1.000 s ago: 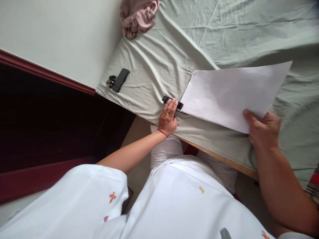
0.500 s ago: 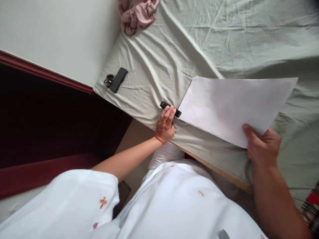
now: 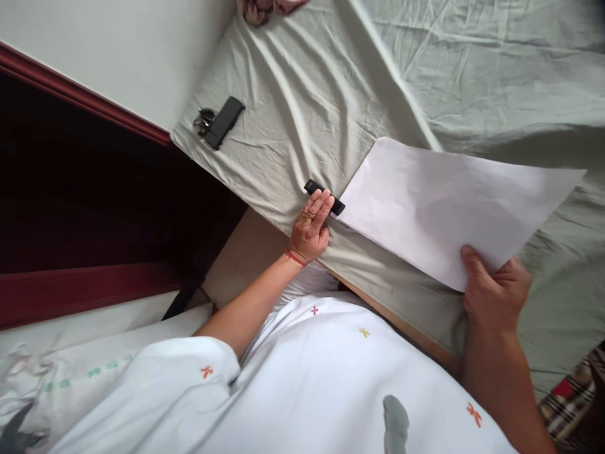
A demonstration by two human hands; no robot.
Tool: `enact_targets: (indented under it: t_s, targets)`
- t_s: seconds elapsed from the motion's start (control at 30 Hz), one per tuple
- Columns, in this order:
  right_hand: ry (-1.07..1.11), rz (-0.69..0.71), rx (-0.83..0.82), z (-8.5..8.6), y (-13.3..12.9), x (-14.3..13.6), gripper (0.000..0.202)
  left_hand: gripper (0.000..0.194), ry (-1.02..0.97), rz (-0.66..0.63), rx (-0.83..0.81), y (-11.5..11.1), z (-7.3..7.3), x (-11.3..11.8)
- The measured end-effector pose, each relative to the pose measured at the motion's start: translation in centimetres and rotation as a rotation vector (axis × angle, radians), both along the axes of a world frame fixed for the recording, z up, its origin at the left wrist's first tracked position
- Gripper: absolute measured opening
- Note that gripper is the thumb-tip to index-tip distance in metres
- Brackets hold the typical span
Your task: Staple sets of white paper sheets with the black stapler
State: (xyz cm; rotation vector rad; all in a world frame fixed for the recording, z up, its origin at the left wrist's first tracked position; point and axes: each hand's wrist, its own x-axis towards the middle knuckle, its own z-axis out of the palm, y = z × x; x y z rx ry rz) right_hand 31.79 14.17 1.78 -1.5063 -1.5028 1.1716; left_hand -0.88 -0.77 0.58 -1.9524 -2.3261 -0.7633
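Observation:
White paper [image 3: 425, 202], seemingly more than one sheet, lies over the edge area of a bed with a pale green sheet [image 3: 274, 139]. My right hand [image 3: 496, 287] pinches its near right corner, thumb on top and fingers hidden underneath. At the paper's left corner is a small black stapler-like device [image 3: 338, 207]. My left hand [image 3: 311, 226] rests on this device with its fingers together, pressing or gripping it. A red string circles the left wrist.
A black case [image 3: 225, 123] with keys [image 3: 204, 120] beside it lies near the bed's left corner. Pink cloth [image 3: 258, 11] is at the top. Dark red wooden furniture [image 3: 85, 284] stands left; plaid fabric [image 3: 571, 391] is at lower right.
The view has shifted, showing less pink cloth and more of the white bags at lower left. Both hands keep their holds; the paper's right end sits slightly lower in view.

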Motion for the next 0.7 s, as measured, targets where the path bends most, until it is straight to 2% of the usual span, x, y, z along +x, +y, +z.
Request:
enact_targets:
  t_s: [0.2, 0.33, 0.7]
  targets:
    - [0.115, -0.044, 0.030, 0.4, 0.1, -0.6, 0.027, 0.076, -0.058, 0.105, -0.012, -0.1, 0.5, 0.3]
    - [0.196, -0.040, 0.031, 0.1, 0.2, -0.8, 0.028, 0.078, -0.131, 0.140, 0.064, -0.2, 0.4, 0.1]
    - [0.209, 0.015, 0.118, -0.6, 0.7, -0.5, 0.034, 0.066, -0.188, 0.215, 0.115, -0.2, -0.4, 0.0]
